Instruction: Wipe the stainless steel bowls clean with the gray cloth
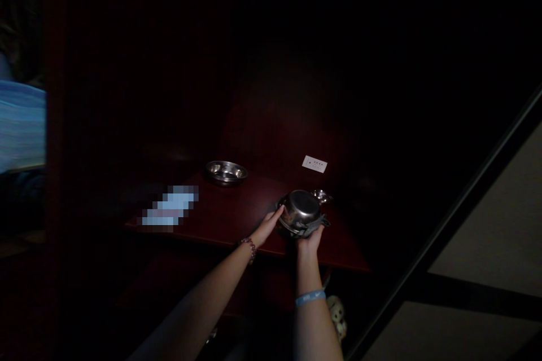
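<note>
head view, only one, dark. left hand (267, 228) grips the metal pot (302, 206) by its near-left side, thumb along the wall, other fingers hidden behind it. right hand (311, 241) is closed on a grey cloth (306, 230), pressing it to the pot's lower right edge; how its fingers sit under there, can't tell.

pot is between the hands, just beyond the fingertips: up and right of the left hand, up and slightly left of the right one. it's turned over, base up and tilted, mouth facing down and away. round, so no real long axis. neither hand is clearly nearer, both are at the rim. pot is over the red table (237, 220); touching it or not, can't tell.

small metal bowl (322, 196) just past the pot, beyond the right hand. white card (314, 164) farther out, same direction. wider metal dish (226, 172) well off, ahead and left of the left hand. pixelated pale item (169, 207) farther left of that hand. beaded bracelet (249, 249) on left wrist, blue band (310, 297) on right.
</note>
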Available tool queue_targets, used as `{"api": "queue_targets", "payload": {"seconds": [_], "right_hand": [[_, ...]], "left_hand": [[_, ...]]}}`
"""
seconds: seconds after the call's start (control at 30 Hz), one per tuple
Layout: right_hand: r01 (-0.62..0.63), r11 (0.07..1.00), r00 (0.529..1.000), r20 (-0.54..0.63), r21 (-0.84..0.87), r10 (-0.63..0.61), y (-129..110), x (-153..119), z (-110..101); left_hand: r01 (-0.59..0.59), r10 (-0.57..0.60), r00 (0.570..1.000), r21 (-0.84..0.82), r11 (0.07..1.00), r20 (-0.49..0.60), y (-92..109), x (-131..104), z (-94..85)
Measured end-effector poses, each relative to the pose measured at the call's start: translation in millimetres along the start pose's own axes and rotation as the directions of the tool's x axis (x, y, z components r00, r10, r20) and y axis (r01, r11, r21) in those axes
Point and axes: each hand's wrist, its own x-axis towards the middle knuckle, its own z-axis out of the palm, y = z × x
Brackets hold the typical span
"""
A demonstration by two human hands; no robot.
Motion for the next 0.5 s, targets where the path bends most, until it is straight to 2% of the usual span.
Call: {"api": "queue_targets", "payload": {"seconds": [0.1,0.27,0.5], "right_hand": [[-0.069,0.996,0.993,-0.09,0.061,0.074,-1.2,-2.6,3.8],[-0.078,0.993,0.996,-0.044,0.086,0.082,3.0,-4.4,8.8],[-0.076,0.993,0.992,-0.089,0.091,0.084,5.9,-2.0,7.9]], "left_hand": [[0.009,-0.008,1.0,-0.006,1.0,0.013,1.4,-0.1,0.3],[-0.005,0.005,1.0,-0.038,0.999,-0.006,6.3,-1.9,2.0],[-0.007,0.006,0.999,-0.021,1.0,-0.037,12.6,-6.7,6.7]]}}
